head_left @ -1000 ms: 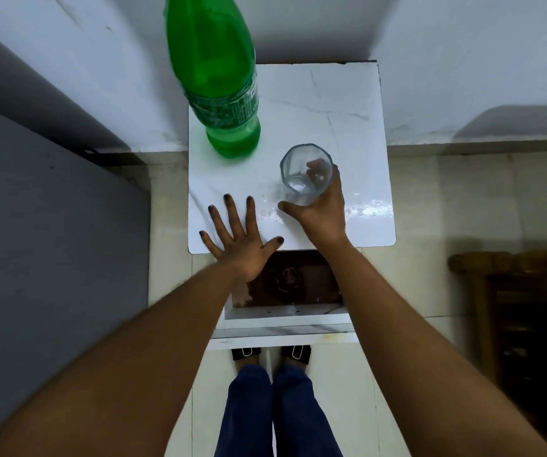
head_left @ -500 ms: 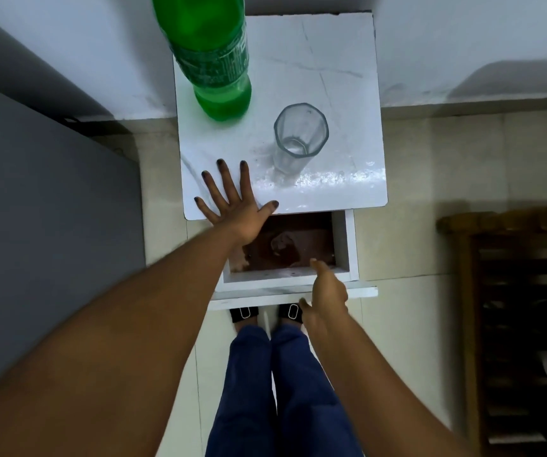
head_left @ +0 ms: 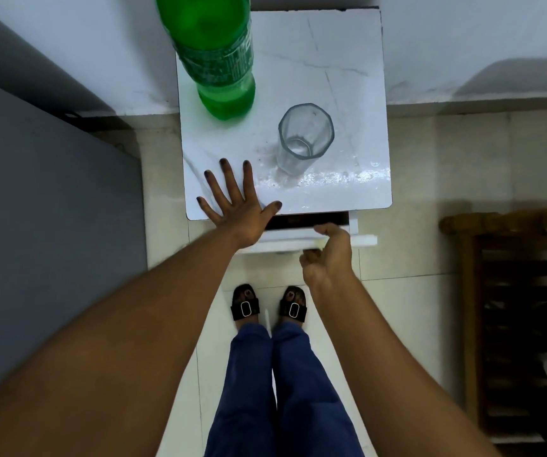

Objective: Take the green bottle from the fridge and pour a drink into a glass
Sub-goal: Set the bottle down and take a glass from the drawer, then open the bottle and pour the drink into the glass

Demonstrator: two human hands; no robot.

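A tall green bottle (head_left: 219, 57) stands upright at the back left of a small white marble-topped cabinet (head_left: 347, 77). An empty clear glass (head_left: 303, 140) stands upright near the middle of the top, to the right of the bottle. My left hand (head_left: 235, 199) lies flat with fingers spread on the front left edge of the top. My right hand (head_left: 329, 249) is against the front panel of the white drawer (head_left: 361, 239) under the top, fingers curled on it. The drawer is almost fully in.
A grey fridge side (head_left: 51, 242) fills the left. A dark wooden rack (head_left: 512, 308) stands at the right. White walls rise behind the cabinet. My legs and sandalled feet (head_left: 268, 306) stand on the tiled floor just in front of the cabinet.
My right hand let go of the glass, dropped to the open drawer and pushed it nearly shut. My left hand stayed flat on the top. Bottle and glass have not moved.
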